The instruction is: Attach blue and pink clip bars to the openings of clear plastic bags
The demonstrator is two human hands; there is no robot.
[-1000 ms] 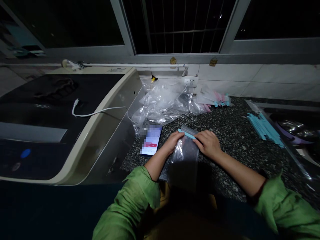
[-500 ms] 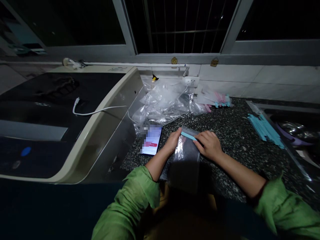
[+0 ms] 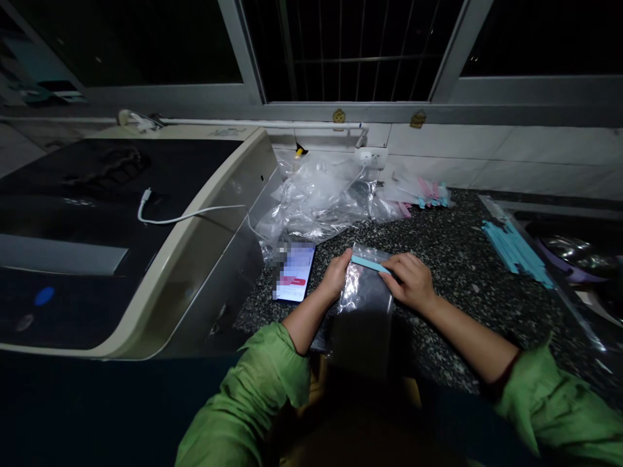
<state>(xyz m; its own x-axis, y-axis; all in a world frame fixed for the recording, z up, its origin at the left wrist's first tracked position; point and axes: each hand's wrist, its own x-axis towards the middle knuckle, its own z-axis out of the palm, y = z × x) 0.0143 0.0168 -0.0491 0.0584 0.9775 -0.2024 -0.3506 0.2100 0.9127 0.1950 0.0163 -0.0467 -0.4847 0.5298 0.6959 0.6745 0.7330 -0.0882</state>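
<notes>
A clear zip bag (image 3: 366, 299) hangs between my hands over the counter's front edge, its top edge away from me. Across the bag near its top lies a light blue plastic strip (image 3: 367, 263), which looks like a bag sealing clip. My left hand (image 3: 335, 272) is closed on the bag's upper left edge, at the strip's left end. With thumb and fingers, my right hand (image 3: 409, 280) pinches the strip's right end. Whether the strip is inside the bag or on top of it, I cannot tell. Just left of my left hand lies a lit phone (image 3: 296, 272).
Crumpled clear plastic bags (image 3: 321, 194) lie by the wall, with bagged pink and blue strips (image 3: 431, 193) beside them. Several loose blue strips (image 3: 516, 254) sit near the sink (image 3: 516, 211) at right. A washing machine (image 3: 214, 259) with a white cable (image 3: 195, 214) stands left.
My right hand has shifted slightly right along the strip, uncovering a bit more of it. My left hand keeps its place on the bag's edge.
</notes>
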